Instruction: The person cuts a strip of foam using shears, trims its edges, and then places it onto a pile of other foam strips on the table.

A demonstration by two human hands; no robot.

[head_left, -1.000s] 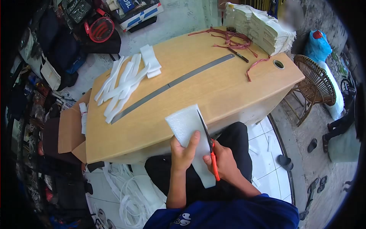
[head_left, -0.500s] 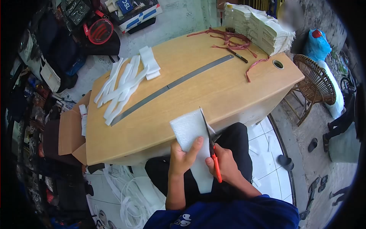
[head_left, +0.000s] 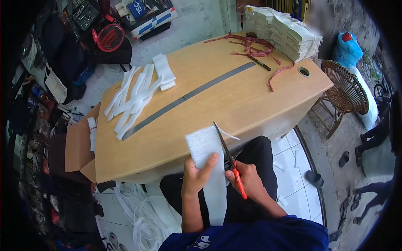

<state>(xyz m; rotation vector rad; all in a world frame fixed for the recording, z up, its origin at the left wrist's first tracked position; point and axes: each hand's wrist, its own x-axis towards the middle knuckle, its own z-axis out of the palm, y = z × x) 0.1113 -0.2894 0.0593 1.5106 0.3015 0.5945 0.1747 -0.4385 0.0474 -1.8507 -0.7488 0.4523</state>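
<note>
My left hand (head_left: pixel 198 172) is closed on a long white foam sheet (head_left: pixel 205 144), thumb on top, held upright above my lap at the table's front edge. My right hand (head_left: pixel 248 180) grips scissors (head_left: pixel 238 180) with red-orange handles. Their dark blades point away from me along the sheet's right edge. A thin white sliver (head_left: pixel 229 133) curls off to the right near the blade tips. The sheet's lower end hangs down to my shirt.
On the wooden table (head_left: pixel 201 125) lie a steel ruler (head_left: pixel 184 98), white foam strips (head_left: pixel 136 94), red twine (head_left: pixel 259 46), a dark pen (head_left: pixel 259 62) and bundled white stacks (head_left: pixel 289 33). White offcuts (head_left: pixel 146 217) litter the floor. A wicker chair (head_left: pixel 345 85) stands right.
The scissors have reached the sheet's far edge, and a thin sliver has come away to the right. The sheet's lower end has swung left and nearer my body.
</note>
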